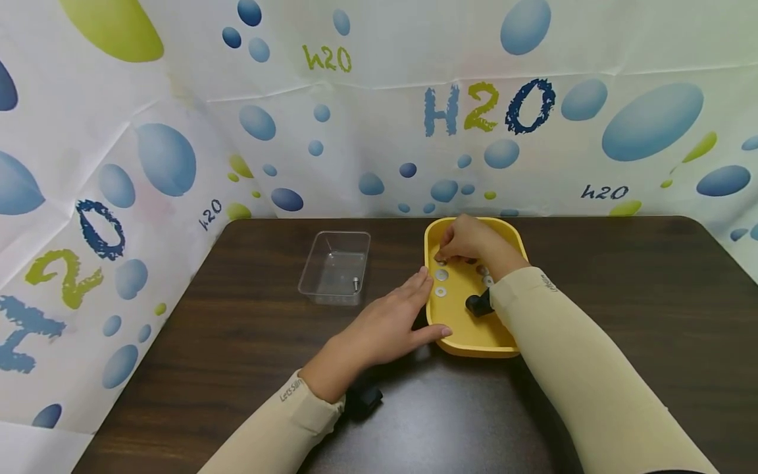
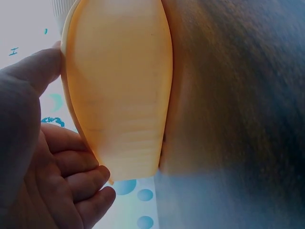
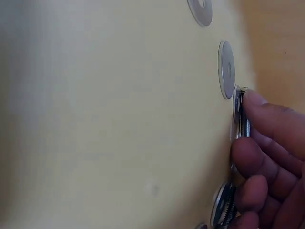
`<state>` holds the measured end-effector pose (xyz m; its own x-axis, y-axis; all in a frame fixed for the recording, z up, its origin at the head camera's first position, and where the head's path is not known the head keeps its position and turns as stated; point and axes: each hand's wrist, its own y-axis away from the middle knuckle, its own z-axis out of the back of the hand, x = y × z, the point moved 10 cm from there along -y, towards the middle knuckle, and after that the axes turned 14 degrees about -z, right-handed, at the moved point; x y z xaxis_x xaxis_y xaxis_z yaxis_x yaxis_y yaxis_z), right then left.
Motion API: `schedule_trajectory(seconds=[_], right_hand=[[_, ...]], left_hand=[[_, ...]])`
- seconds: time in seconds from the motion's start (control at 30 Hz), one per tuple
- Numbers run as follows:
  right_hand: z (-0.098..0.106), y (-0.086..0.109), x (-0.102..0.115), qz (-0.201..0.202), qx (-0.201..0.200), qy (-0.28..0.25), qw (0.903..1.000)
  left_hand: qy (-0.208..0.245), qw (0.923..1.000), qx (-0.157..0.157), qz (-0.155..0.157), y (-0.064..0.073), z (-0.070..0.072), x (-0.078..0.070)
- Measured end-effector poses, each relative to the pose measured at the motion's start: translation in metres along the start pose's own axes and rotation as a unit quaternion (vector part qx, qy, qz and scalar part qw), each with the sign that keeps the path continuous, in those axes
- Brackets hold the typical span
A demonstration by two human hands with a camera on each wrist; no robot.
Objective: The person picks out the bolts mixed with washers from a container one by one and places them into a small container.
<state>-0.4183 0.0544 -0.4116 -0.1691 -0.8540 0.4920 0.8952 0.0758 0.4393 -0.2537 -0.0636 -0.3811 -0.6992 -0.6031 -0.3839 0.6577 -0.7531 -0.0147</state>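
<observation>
My right hand (image 1: 468, 238) reaches into the far left part of a yellow tray (image 1: 474, 349). In the right wrist view its thumb and index finger pinch a small threaded bolt (image 3: 246, 126), close against a flat metal washer (image 3: 237, 104). A larger washer (image 3: 227, 69) lies just beside it. Lower down, another threaded piece (image 3: 230, 210) lies against a washer, near the other fingers. My left hand (image 1: 387, 322) rests along the tray's left rim, fingers extended and thumb over the near corner. The left wrist view shows its fingertips at the tray's outer wall (image 2: 119, 95).
A clear plastic box (image 1: 331, 266) stands left of the tray, with a small metal bolt (image 1: 356, 284) inside. More washers (image 1: 441, 291) lie in a column in the tray. Black wrist devices (image 1: 362, 400) sit under each cuff. A printed sheet (image 1: 379, 145) hangs behind the dark wooden table (image 1: 616, 296).
</observation>
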Motion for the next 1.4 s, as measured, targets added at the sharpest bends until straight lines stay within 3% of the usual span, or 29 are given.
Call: schedule_trajectory(seconds=[0.57,1.4], right_hand=[[-0.0020,-0.0006,0.0054,0.023,0.006,-0.003,0.9997],[-0.0075,-0.0015,0.0073,0.041,0.011,0.035,0.9985]], left_hand=[[0.000,0.9999,-0.010,-0.005,-0.0001,0.0014,0.0012],[0.003,1.0000,-0.003,-0.006,-0.0025,0.0002,0.0006]])
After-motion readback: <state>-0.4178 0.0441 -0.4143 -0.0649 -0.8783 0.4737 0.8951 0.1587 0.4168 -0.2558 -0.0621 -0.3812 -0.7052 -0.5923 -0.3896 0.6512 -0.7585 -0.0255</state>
